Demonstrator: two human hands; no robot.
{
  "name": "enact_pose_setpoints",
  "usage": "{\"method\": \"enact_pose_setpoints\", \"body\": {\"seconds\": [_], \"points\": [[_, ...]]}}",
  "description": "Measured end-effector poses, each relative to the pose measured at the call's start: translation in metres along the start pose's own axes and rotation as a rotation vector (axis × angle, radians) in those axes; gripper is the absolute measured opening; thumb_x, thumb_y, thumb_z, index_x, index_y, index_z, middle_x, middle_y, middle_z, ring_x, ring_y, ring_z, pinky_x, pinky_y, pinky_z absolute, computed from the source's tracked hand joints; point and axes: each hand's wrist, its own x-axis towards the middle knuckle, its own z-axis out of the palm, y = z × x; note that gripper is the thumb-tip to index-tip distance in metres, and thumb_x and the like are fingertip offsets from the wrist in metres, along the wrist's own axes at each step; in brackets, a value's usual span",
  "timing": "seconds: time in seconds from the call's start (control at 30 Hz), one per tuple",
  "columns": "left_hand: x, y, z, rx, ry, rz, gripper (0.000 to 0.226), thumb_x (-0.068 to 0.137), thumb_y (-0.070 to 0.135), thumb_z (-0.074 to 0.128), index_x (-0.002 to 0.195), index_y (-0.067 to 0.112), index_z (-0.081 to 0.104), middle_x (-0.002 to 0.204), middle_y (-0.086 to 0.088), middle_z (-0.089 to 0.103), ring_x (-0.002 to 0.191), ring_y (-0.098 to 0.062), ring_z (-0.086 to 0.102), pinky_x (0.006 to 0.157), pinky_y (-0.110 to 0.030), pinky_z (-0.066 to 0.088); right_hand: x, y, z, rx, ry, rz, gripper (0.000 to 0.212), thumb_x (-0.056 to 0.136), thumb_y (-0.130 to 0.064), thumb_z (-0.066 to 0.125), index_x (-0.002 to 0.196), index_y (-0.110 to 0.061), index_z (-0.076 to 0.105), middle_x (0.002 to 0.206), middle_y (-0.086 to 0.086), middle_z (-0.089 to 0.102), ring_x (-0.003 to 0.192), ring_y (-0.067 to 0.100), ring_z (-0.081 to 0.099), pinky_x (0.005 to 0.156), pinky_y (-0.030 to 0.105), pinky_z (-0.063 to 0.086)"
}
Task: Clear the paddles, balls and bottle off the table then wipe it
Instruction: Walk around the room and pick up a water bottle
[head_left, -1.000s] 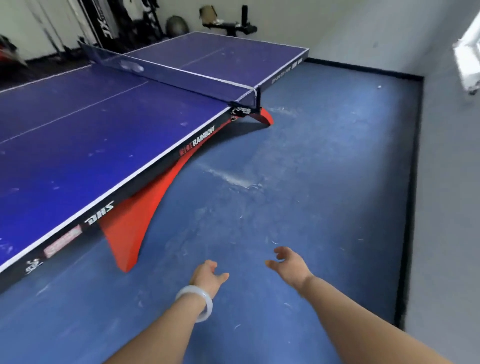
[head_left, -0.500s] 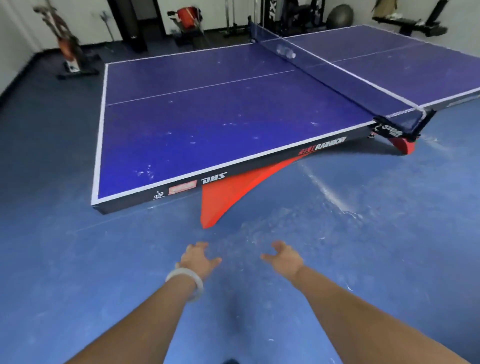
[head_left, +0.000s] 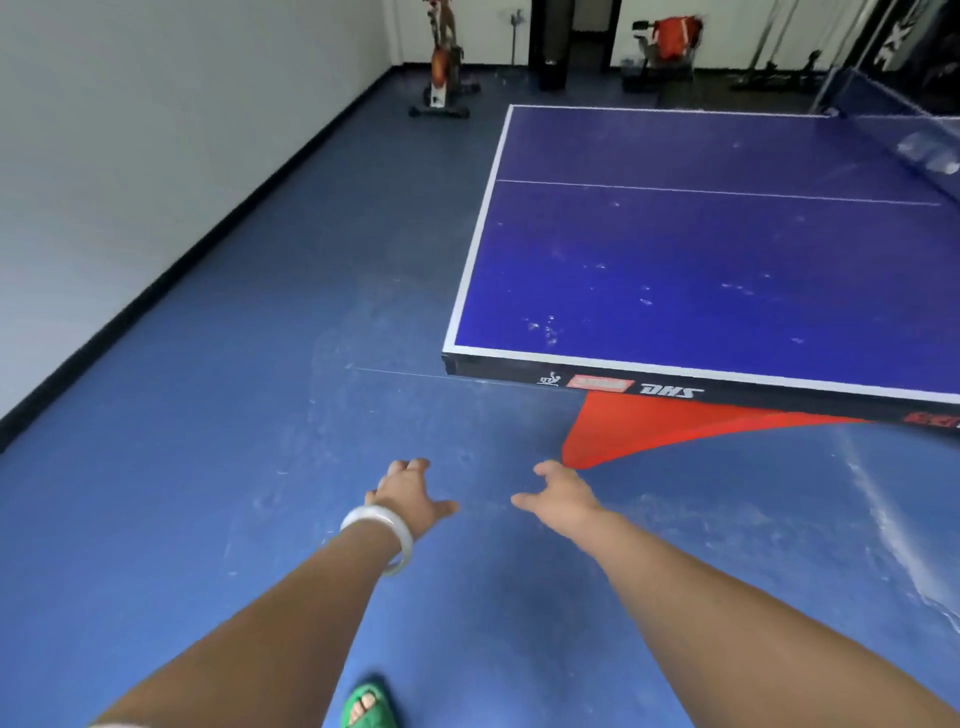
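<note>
Left hand (head_left: 408, 496) and right hand (head_left: 563, 496) are held spread and empty, short of the counter (head_left: 727, 260), whose visible part is smudged and judged not yet wiped.

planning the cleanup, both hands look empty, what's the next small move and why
Probably step up to the table: left hand and right hand hang open over the floor, short of its edge, and its near half shows pale smudges.
</note>
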Motion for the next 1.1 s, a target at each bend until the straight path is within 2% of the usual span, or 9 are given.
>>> {"method": "enact_pose_setpoints", "body": {"seconds": [0.27, 0.43, 0.63, 0.87, 1.0, 1.1], "points": [[0.083, -0.134, -0.120, 0.078, 0.038, -0.048, 0.083, 0.085, 0.056, 0.064, 0.152, 0.026, 0.024, 0.153, -0.002, 0.028, 0.138, -0.026, 0.038, 0.111, -0.043, 0.026, 0.074, -0.171, 0.085, -0.047, -0.066, -0.058, 0.069, 0.091, -0.032, 0.066, 0.149, -0.018, 0.031, 0.152, 0.005, 0.033, 0.137, 0.024, 0.040, 0.107, 0.036, 0.041], [0.133, -0.176, -0.175, 0.060, 0.044, -0.066, 0.081, 0.087, 0.053, 0.065, 0.152, 0.024, 0.026, 0.152, -0.005, 0.030, 0.137, -0.028, 0.038, 0.112, -0.043, 0.031, 0.119, -0.243, 0.107, -0.064, -0.083, -0.083, 0.070, 0.091, -0.029, 0.068, 0.149, -0.017, 0.032, 0.151, 0.006, 0.034, 0.136, 0.024, 0.040, 0.108, 0.035, 0.039], [0.214, -0.181, -0.206, -0.088, -0.008, -0.045, 0.068, 0.094, 0.037, 0.062, 0.149, 0.014, 0.030, 0.149, -0.009, 0.032, 0.130, -0.029, 0.046, 0.106, -0.037, 0.039, 0.199, -0.294, 0.107, -0.072, -0.102, -0.081, 0.062, 0.094, -0.031, 0.063, 0.147, -0.015, 0.035, 0.148, 0.006, 0.039, 0.127, 0.023, 0.048, 0.098, 0.029, 0.041], [0.355, -0.141, -0.269, -0.093, 0.006, -0.040, 0.064, 0.094, 0.035, 0.062, 0.147, 0.011, 0.034, 0.147, -0.011, 0.039, 0.131, -0.026, 0.047, 0.107, -0.034, 0.037, 0.335, -0.351, 0.063, -0.081, -0.132, -0.060, 0.062, 0.095, -0.029, 0.063, 0.147, -0.012, 0.035, 0.145, 0.008, 0.042, 0.126, 0.024, 0.050, 0.091, 0.027, 0.040], [0.427, -0.110, -0.309, -0.115, 0.016, -0.008, 0.061, 0.093, 0.034, 0.063, 0.143, 0.009, 0.039, 0.144, -0.012, 0.042, 0.122, -0.027, 0.054, 0.100, -0.032, 0.040, 0.406, -0.388, 0.027, -0.128, -0.108, -0.057, 0.062, 0.093, -0.030, 0.064, 0.145, -0.009, 0.038, 0.143, 0.010, 0.045, 0.126, 0.025, 0.049, 0.097, 0.030, 0.041], [0.477, -0.095, -0.334, -0.133, 0.010, -0.001, 0.059, 0.093, 0.034, 0.063, 0.143, 0.011, 0.040, 0.142, -0.011, 0.043, 0.123, -0.027, 0.052, 0.098, -0.032, 0.039, 0.453, -0.415, 0.005, -0.106, -0.094, -0.033, 0.061, 0.094, -0.030, 0.064, 0.145, -0.010, 0.038, 0.140, 0.009, 0.047, 0.122, 0.024, 0.051, 0.092, 0.030, 0.042]]}}
